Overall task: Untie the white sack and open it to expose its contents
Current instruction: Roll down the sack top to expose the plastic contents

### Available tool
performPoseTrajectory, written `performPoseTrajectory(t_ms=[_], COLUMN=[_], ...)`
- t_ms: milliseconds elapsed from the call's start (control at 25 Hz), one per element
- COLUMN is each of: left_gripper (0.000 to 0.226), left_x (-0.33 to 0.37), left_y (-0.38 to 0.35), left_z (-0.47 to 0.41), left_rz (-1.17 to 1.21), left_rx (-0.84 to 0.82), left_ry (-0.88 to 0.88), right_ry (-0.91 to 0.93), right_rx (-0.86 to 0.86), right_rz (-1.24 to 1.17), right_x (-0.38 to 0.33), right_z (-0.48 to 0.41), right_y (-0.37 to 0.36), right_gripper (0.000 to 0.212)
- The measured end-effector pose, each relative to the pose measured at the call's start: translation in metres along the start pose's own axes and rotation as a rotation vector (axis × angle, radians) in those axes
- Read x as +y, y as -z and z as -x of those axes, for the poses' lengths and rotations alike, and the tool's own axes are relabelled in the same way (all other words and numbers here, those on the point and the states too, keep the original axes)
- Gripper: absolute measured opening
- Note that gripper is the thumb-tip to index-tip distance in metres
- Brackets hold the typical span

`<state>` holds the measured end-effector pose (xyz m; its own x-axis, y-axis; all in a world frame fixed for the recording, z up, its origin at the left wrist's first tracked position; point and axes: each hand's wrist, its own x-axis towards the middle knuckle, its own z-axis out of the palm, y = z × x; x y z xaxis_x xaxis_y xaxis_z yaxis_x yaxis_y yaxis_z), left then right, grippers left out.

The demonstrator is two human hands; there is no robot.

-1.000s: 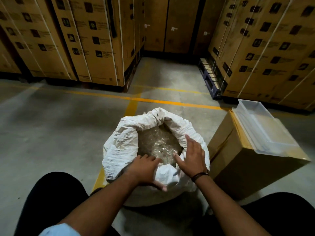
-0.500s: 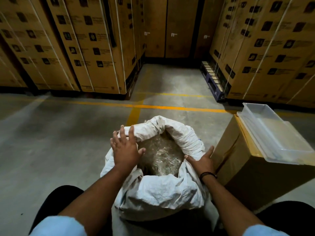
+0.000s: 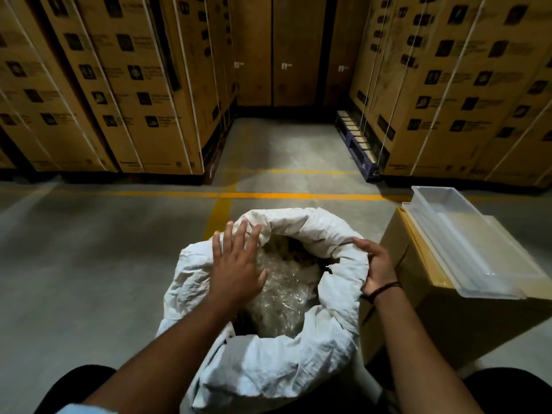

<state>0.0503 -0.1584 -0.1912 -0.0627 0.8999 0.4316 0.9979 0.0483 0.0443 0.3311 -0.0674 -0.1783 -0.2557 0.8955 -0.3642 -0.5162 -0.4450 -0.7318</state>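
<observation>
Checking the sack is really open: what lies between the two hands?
In the head view, the sack's open mouth: a clear plastic liner lies between the left hand and right hand.

A clear plastic tray (image 3: 466,240) rests on a cardboard box (image 3: 448,318) at right. Strapped carton stacks (image 3: 119,85) line a concrete floor (image 3: 89,264) marked with yellow lines (image 3: 268,195). A dark blue pallet (image 3: 355,144), apparently plastic, supports the right-hand stack.

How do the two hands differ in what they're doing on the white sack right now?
The left hand lies flat with fingers spread on the white sack's left rim; the right hand is curled, gripping the rolled right rim. The right wrist wears a dark band; the left is bare. Both touch the open mouth, where clear plastic shows.
</observation>
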Motion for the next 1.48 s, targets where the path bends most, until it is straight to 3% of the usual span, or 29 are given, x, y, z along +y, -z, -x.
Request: performPoseTrajectory(t_ms=[80, 160, 200, 240, 280, 320, 400, 480, 600, 720, 760, 800, 880, 920, 1040, 1080, 1160, 1240, 1280, 1320, 1400, 1480], left_gripper=[0.108, 0.108, 0.106, 0.101, 0.094, 0.088, 0.078, 0.067, 0.045, 0.025, 0.030, 0.049, 0.103, 0.116, 0.110, 0.112, 0.112, 0.112, 0.114, 0.117, 0.110, 0.066], left_x=[-0.006, -0.011, -0.012, -0.013, -0.016, -0.018, -0.021, -0.019, -0.040, -0.081, -0.088, -0.092, -0.081, -0.072, -0.035, -0.025, -0.018, -0.034, -0.053, -0.073, -0.110, -0.142], left_y=[-0.002, -0.007, -0.010, -0.014, -0.019, -0.022, -0.029, -0.032, -0.037, -0.036, -0.037, -0.040, -0.044, -0.040, -0.017, -0.012, -0.017, -0.028, -0.034, -0.031, -0.013, -0.002], left_z=[-0.022, -0.045, -0.054, -0.062, -0.068, -0.072, -0.076, -0.082, -0.108, -0.129, -0.131, -0.132, -0.136, -0.137, -0.110, -0.093, -0.062, -0.057, -0.066, -0.078, -0.094, -0.100], left_rz=[0.008, 0.039, 0.064, 0.108, 0.156, 0.184, 0.207, 0.270, 0.719, 1.026, 1.058, 1.070, 1.059, 0.937, 0.159, -0.024, -0.210, -0.142, -0.019, 0.251, 0.826, 1.325], left_rx=[-0.120, -0.188, -0.195, -0.200, -0.216, -0.230, -0.252, -0.306, -0.573, -0.873, -0.909, -0.924, -0.792, -0.639, -0.126, -0.100, -0.225, -0.395, -0.476, -0.582, -0.657, -0.621], left_ry=[-0.003, 0.055, 0.071, 0.080, 0.081, 0.077, 0.096, 0.170, 0.332, 0.576, 0.620, 0.628, 0.560, 0.484, 0.155, 0.077, 0.043, 0.134, 0.183, 0.279, 0.460, 0.653], right_ry=[0.005, 0.083, 0.257, 0.502, 0.720, 0.805, 0.754, 0.628, 0.358, 0.046, -0.096, -0.195, -0.232, -0.194, 0.074, 0.150, 0.247, 0.585, 0.847, 1.054, 1.183, 1.168], right_rx=[0.114, 0.419, 0.591, 0.639, 0.566, 0.423, 0.206, 0.146, 0.004, -0.276, -0.342, -0.372, -0.345, -0.328, -0.156, -0.036, 0.181, 0.308, 0.294, 0.200, -0.081, -0.197], right_rz=[0.228, 0.685, 1.003, 1.282, 1.480, 1.599, 1.883, 2.099, 1.964, 1.521, 1.394, 1.301, 1.228, 1.226, 1.287, 1.319, 1.475, 1.741, 1.825, 1.849, 1.907, 2.006], right_x=[-0.007, -0.017, -0.018, -0.012, -0.002, 0.008, 0.032, 0.044, 0.029, 0.005, -0.001, -0.003, 0.001, 0.005, 0.007, 0.004, 0.000, 0.013, 0.026, 0.042, 0.076, 0.103], right_z=[-0.008, -0.014, -0.015, -0.013, -0.010, -0.010, -0.027, -0.055, -0.091, -0.119, -0.128, -0.135, -0.147, -0.150, -0.152, -0.152, -0.142, -0.122, -0.109, -0.095, -0.072, -0.071], right_y=[0.001, -0.007, -0.016, -0.031, -0.051, -0.073, -0.096, -0.095, -0.086, -0.091, -0.091, -0.088, -0.077, -0.073, -0.072, -0.074, -0.084, -0.097, -0.103, -0.112, -0.128, -0.135], right_gripper=[0.051, 0.094, 0.108, 0.113, 0.115, 0.118, 0.121, 0.123, 0.121, 0.085, 0.079, 0.078, 0.081, 0.081, 0.086, 0.094, 0.111, 0.108, 0.102, 0.100, 0.108, 0.109])
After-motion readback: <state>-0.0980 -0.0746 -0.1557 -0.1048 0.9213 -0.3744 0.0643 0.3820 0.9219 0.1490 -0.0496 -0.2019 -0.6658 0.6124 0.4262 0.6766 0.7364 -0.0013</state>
